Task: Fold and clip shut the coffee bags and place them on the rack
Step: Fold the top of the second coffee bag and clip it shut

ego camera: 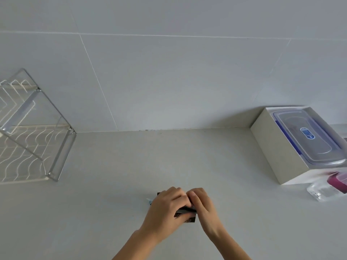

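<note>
Pinching a dark coffee bag (189, 218) between them, the left hand (167, 207) and the right hand (203, 205) are curling their fingers over its upper part. The bag is lying on the grey counter (112, 184), mostly hidden under both hands, with only its near corner showing. A small pale blue object (149, 200) is peeking out just left of the bag. The wire rack (62, 154) is standing well left of the bag. A cardboard box (272, 147) holding a lidded plastic container (293, 128) is sitting well to its right. The bag's print and the lid's blue label (307, 133) are proving too small to read.
</note>
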Demonstrator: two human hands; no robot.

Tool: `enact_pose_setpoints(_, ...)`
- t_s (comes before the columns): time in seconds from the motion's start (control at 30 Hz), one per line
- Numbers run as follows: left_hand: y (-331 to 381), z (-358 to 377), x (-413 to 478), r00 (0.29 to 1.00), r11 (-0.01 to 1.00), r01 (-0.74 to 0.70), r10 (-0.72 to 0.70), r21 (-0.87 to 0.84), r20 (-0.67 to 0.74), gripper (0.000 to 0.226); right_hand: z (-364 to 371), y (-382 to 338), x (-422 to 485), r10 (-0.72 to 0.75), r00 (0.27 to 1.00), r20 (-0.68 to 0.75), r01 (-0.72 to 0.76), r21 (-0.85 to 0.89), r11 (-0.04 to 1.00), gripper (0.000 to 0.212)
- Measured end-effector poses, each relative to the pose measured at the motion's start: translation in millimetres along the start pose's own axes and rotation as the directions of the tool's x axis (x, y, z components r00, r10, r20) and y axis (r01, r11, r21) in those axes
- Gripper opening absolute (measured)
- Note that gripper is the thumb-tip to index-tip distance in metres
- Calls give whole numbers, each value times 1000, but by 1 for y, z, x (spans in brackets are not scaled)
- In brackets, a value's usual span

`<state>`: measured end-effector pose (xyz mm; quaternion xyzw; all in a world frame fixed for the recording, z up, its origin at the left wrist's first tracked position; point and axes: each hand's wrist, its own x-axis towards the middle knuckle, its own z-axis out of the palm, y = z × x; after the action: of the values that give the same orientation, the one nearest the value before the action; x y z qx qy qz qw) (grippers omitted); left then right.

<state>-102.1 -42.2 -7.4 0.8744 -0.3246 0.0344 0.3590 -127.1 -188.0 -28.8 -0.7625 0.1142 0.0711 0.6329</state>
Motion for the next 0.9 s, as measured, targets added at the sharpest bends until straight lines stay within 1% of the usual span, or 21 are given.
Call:
enact_pose_setpoints(0.07, 0, 1, 0, 999, 998, 35, -36, -47, -22, 19, 1, 0, 0, -13, 1000, 15, 13, 7, 1000, 29)
enact_pose_setpoints(0.17, 0, 2, 1, 997, 996, 61, -64, -65, -44, 14, -1, -2, 1, -23, 999, 25, 23, 19, 1000, 27)
enact_pose_setpoints(0.23, 1, 3, 2, 995, 995, 72, -77, -73, -62, 12, -3, -2, 3, -45, 997, 57, 46, -15, 999, 24)
enact_pose_setpoints(0.3, 1, 3, 3, 992, 992, 92, -100, -91, -77, 17, -5, -4, 5, -76, 993, 91, 81, -52, 995, 23)
enact_pose_setpoints(0.4, -1, 4, 6, 987, 989, 109, -119, -96, -109, 21, -5, -7, 9, -83, 992, 94, 89, -56, 995, 28)
enact_pose_setpoints(0.47, -1, 5, 6, 987, 993, 99, -105, -56, -121, 20, -4, -6, 10, -65, 994, 89, 67, -19, 998, 31)
enact_pose_setpoints(0.6, -2, 12, 5, 989, 998, 60, -55, 35, -140, 23, -2, 2, 11, -6, 997, 74, -3, 119, 993, 33)
enact_pose_setpoints(0.67, -3, 13, 5, 989, 997, 61, -55, 39, -140, 22, -2, 8, 11, -12, 999, 41, 7, 127, 992, 32)
enact_pose_setpoints(0.77, -4, 12, 5, 991, 998, 54, -49, 32, -128, 20, -2, 13, 13, -53, 999, 7, 52, 46, 998, 29)
enact_pose_setpoints(0.83, -5, 7, 7, 994, 998, 66, -65, 13, -91, 18, 0, 13, 15, -60, 998, -6, 60, 3, 998, 30)
enact_pose_setpoints(0.9, -4, 0, 11, 994, 995, 103, -102, 12, -28, 15, 0, 12, 17, -44, 998, -37, 45, 11, 999, 28)
